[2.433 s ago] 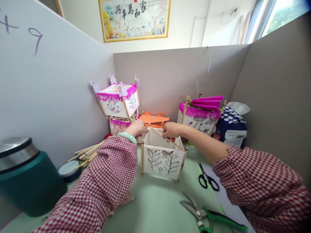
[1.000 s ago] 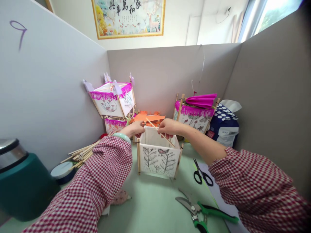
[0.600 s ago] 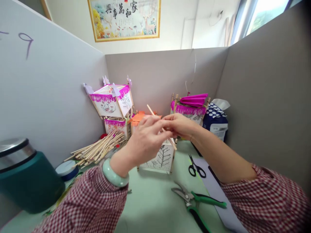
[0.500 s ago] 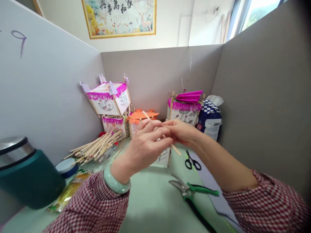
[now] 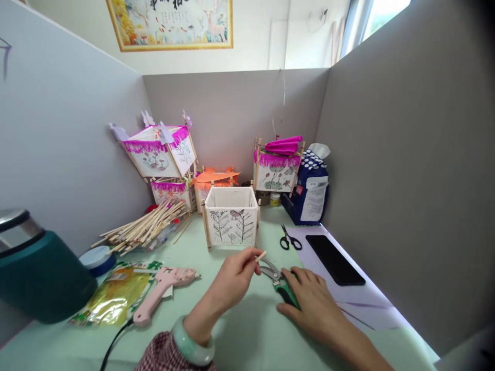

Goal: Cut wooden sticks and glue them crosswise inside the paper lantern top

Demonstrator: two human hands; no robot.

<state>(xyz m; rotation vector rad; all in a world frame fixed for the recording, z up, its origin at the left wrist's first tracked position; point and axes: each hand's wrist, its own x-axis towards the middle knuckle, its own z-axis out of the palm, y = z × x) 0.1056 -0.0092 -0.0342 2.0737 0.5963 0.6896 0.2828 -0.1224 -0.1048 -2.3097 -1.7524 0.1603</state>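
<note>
My left hand (image 5: 235, 275) is closed in a pinch around a short, thin wooden stick (image 5: 261, 256), just left of the pruning shears' blades. The green-and-black pruning shears (image 5: 285, 294) lie on the table with their blades apart. Over their handles rests my right hand (image 5: 315, 309), its fingers spread and its thumb apart; part of the handles is hidden under it. Beyond both hands stands a white box-shaped lantern (image 5: 232, 226) with wooden corner sticks and drawn branches on its front.
A pink glue gun (image 5: 166, 288) lies on a yellow packet (image 5: 116, 293) at left, near a teal flask (image 5: 42, 278). A pile of wooden sticks (image 5: 147, 226) lies behind. Black scissors (image 5: 290, 239) and a phone (image 5: 335, 260) are at right. Decorated lanterns (image 5: 154, 159) stand at the back.
My hands have come apart and lowered from in front of the white lantern. My right hand has moved down onto the pruning shears; the left keeps a stick. The view has shifted right and down.
</note>
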